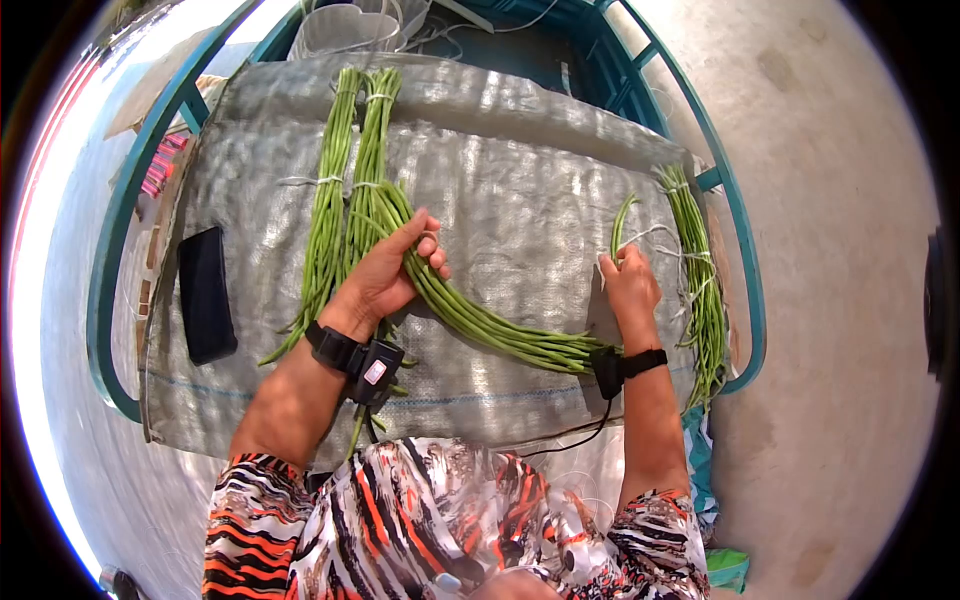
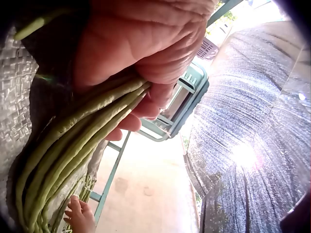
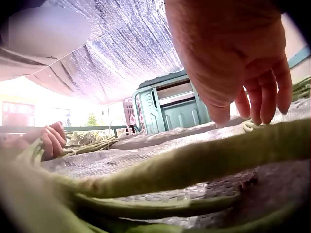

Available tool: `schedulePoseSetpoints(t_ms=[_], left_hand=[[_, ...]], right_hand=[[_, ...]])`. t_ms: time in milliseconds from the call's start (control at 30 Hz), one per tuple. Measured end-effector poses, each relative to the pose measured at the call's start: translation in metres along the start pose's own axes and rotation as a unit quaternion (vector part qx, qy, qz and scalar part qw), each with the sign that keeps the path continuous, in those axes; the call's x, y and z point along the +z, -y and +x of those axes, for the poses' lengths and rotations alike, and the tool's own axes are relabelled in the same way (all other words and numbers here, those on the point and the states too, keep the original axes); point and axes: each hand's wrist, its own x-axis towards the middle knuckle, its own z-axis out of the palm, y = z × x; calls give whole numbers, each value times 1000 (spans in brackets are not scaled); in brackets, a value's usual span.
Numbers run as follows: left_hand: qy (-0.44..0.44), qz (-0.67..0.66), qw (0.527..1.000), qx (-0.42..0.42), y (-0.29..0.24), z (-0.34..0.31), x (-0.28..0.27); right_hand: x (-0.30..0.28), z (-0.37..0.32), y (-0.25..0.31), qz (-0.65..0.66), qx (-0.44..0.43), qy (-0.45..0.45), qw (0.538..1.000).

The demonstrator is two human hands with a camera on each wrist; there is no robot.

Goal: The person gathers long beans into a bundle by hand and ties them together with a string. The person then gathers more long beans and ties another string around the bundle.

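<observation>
My left hand (image 1: 388, 275) grips a loose bunch of long green beans (image 1: 480, 325) near its upper end, thumb across it; the left wrist view shows fingers curled round the beans (image 2: 73, 141). The bunch bends down and right, its far end beside my right wrist. My right hand (image 1: 632, 285) is over the sheet, fingers pointing down, at the lower end of a short curved bean (image 1: 621, 220) and near a white tie (image 1: 650, 233). In the right wrist view a gap shows between thumb and fingers of that hand (image 3: 243, 73); contact with the bean is unclear.
Two tied bean bundles (image 1: 330, 215) (image 1: 370, 150) lie left of centre, another (image 1: 695, 260) along the right edge. A black phone (image 1: 207, 295) rests at the left of the grey woven sheet (image 1: 500, 200). Teal rails (image 1: 735, 230) flank both sides; a clear container (image 1: 345, 30) stands behind.
</observation>
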Motion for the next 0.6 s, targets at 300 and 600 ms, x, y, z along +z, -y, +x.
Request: schedulePoseSetpoints(t_ms=[300,600], left_hand=[[-14,12,1000,-6,-1,-3,1],[-37,43,998,-4,-2,-4,0]], right_hand=[[17,28,-36,155,167,112,967],[-56,-14,47,674,148,209,693]])
